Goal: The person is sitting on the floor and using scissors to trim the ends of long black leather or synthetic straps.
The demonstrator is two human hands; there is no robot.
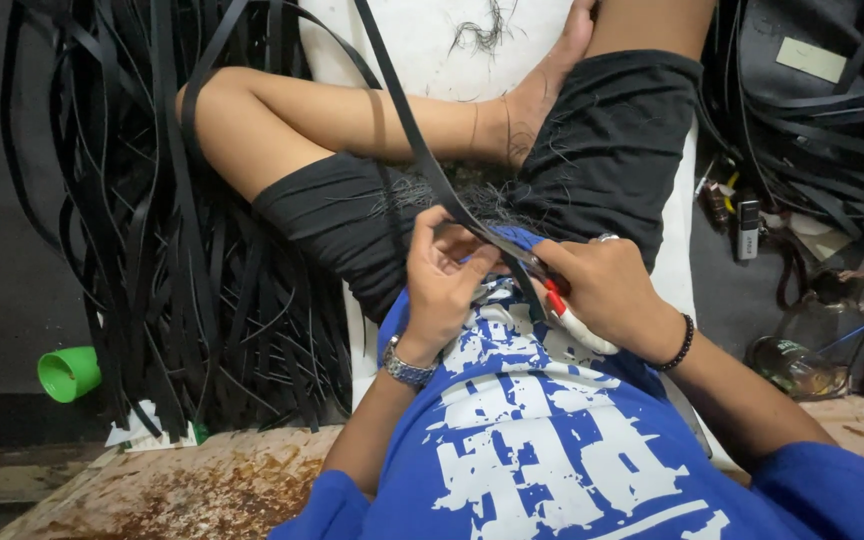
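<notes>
Sitting cross-legged, the person held a long black strip (pixel 422 150) taut across the lap: the left hand (pixel 442 285) pinched it between clenched fingers, while the right hand (pixel 602 290) gripped a red-and-white cutter (pixel 567 315) laid against it. The blade sat very near the left fingertips (pixel 472 262), so a slip looked likely to nick them. Loose strips (pixel 172 250) heaped alongside could have snagged the pull.

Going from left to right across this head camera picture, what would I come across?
Green cup → heap of black strips → left hand pinching a black strip → right hand holding a red and white tool → small white and black gadget → glass jar lying on its side.
</notes>
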